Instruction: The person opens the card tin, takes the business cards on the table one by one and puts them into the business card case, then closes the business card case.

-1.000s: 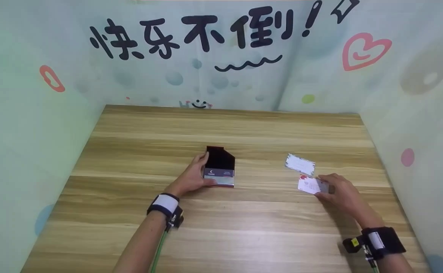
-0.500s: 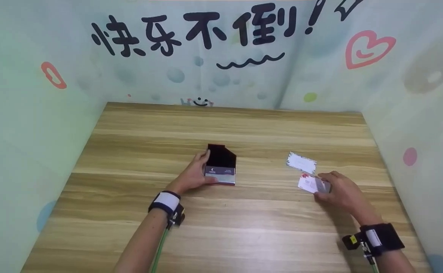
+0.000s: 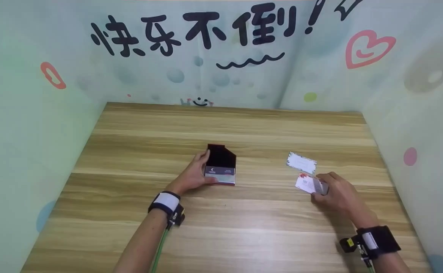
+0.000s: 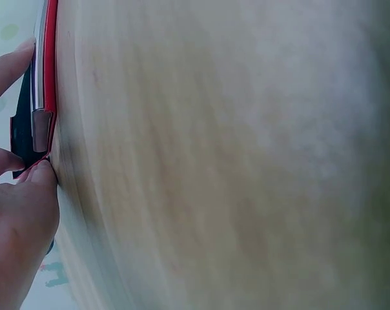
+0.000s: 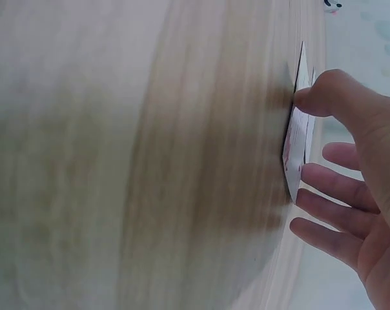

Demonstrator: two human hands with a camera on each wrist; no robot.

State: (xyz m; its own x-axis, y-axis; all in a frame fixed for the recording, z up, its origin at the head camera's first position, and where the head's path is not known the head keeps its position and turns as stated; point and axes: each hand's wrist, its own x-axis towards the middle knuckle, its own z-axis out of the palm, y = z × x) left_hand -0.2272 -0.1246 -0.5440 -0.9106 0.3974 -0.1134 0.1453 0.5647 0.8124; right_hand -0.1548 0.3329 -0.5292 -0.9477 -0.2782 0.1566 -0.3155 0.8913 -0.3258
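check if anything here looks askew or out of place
Nothing is damaged or spilled. The loose card lies slightly askew on the table, apart from the card the right hand pinches. The left hand holds the open card case.

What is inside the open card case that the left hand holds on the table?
In the card case, a stack of cards shows its dark-banded top card. The cards beneath it are covered.

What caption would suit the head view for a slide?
Left hand holds an open card case on the wooden table; right hand pinches a card beside another card.
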